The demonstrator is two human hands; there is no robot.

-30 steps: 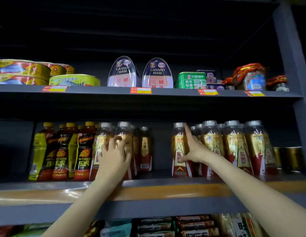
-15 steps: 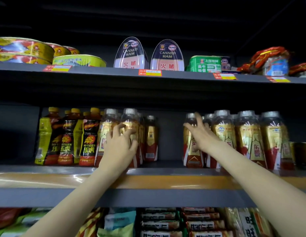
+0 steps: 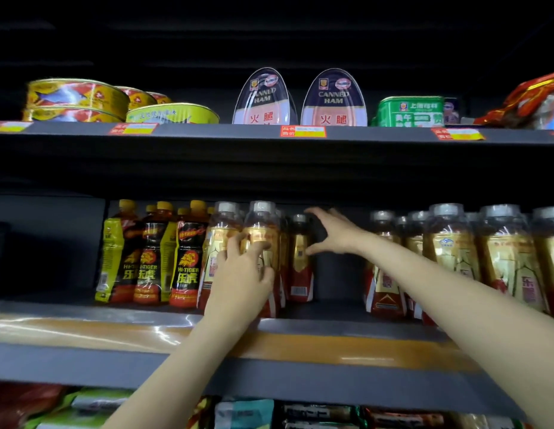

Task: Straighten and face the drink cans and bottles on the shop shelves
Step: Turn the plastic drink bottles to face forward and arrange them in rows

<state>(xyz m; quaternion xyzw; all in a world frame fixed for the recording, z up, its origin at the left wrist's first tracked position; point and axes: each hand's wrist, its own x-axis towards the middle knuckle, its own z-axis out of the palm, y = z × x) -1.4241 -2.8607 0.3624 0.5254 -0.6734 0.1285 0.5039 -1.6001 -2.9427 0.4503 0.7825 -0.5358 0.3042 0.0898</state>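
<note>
Gold-and-red labelled drink bottles with silver caps stand on the middle shelf (image 3: 346, 348) in two groups with a gap between them. My left hand (image 3: 243, 275) grips the front bottle (image 3: 260, 226) of the left group, its fingers curled round the label. One bottle (image 3: 299, 267) of that group stands further back, at the edge of the gap. My right hand (image 3: 333, 233) is spread wide beside it, thumb tip at its label and fingers over its cap, holding nothing. The right group (image 3: 449, 258) stands behind my right forearm.
Yellow-capped Hi-Tiger bottles (image 3: 189, 258) stand tight against the left group. The upper shelf (image 3: 223, 133) carries fish tins (image 3: 74, 97), two canned ham packs (image 3: 333, 99) and a green tin (image 3: 410, 111). Packets fill the shelf below (image 3: 244, 413).
My right hand has left the front bottle of the right group and moved left across the gap to the set-back bottle. My left hand stays on the left group's front bottle.
</note>
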